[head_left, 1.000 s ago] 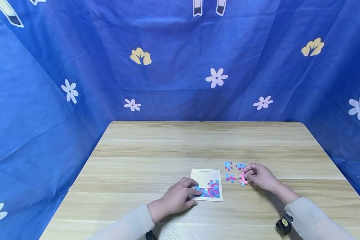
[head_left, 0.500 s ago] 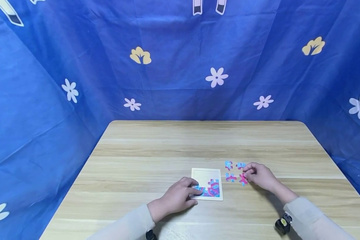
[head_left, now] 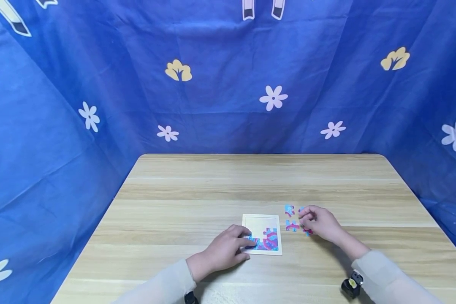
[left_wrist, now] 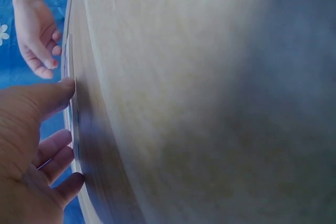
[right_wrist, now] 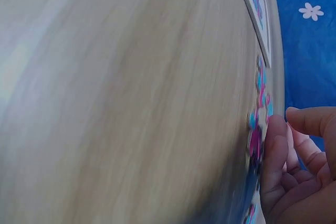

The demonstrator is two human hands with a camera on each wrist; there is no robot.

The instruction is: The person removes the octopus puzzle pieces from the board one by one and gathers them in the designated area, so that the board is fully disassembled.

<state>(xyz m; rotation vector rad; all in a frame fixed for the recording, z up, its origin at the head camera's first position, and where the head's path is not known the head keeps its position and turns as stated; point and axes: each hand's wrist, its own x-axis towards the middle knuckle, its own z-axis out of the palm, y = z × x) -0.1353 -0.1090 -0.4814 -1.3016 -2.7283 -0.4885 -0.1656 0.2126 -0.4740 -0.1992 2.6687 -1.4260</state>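
My left hand [head_left: 224, 248] rests at the left edge of a white square puzzle tray [head_left: 262, 216], its fingers spread over the tray's lower left part. Joined blue, purple and magenta puzzle pieces [head_left: 271, 240] fill the tray's bottom row and part of its right side; the fingers hide some of them. To the right, my right hand [head_left: 321, 221] hovers over loose jigsaw pieces, fingers loosely bent and nothing seen between them. A magenta piece [head_left: 308, 232] and a blue one [head_left: 301, 209] show only partly beneath it. In the right wrist view, the thumb and fingers [right_wrist: 299, 161] hang close beside the pieces [right_wrist: 255, 135].
Two more loose pieces, an upper [head_left: 289, 210] and a lower one [head_left: 291, 226], lie between the tray and my right hand. The wooden table [head_left: 197, 181] reaches back to a blue patterned curtain [head_left: 220, 84].
My right hand has shifted left from the magenta piece, which turned from pale pink to magenta earlier and now lies partly under the hand. The left hand and the tray have stayed put.
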